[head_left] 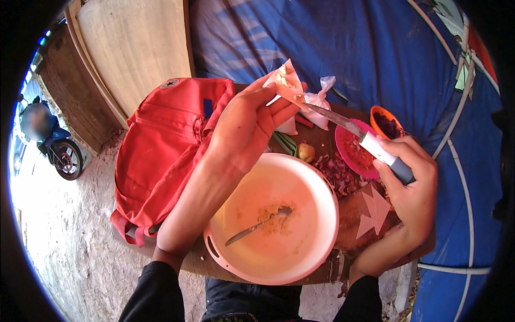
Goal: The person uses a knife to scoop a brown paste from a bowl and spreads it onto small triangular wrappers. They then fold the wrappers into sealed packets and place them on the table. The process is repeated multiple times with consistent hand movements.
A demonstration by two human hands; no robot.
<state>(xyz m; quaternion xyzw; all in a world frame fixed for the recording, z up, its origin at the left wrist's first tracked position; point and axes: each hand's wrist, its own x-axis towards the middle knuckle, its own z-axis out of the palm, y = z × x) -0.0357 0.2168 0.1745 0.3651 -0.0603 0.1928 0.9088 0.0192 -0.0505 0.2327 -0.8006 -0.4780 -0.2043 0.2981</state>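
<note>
My left hand [244, 123] is raised above the far side of the table, pinching a thin pale triangular sheet [291, 88], perhaps a pastry wrapper. Some whitish bits lie on the sheet. My right hand [416, 185] grips a knife [370, 140] by its white and dark handle. The blade points left, its tip at the sheet's lower corner; whether they touch I cannot tell. Below my hands stands a large white basin [328, 252] with a metal spoon [257, 228] and brownish residue inside. More pale triangular sheets [375, 212] lie on the table under my right wrist.
A red backpack [161, 145] fills the table's left side. Beyond the basin are a pink bowl [343, 131], an orange bowl [374, 115], a tied plastic bag [319, 102], a round yellowish vegetable [306, 153] and chopped reddish pieces [340, 177]. Blue tarpaulin [375, 43] hangs behind.
</note>
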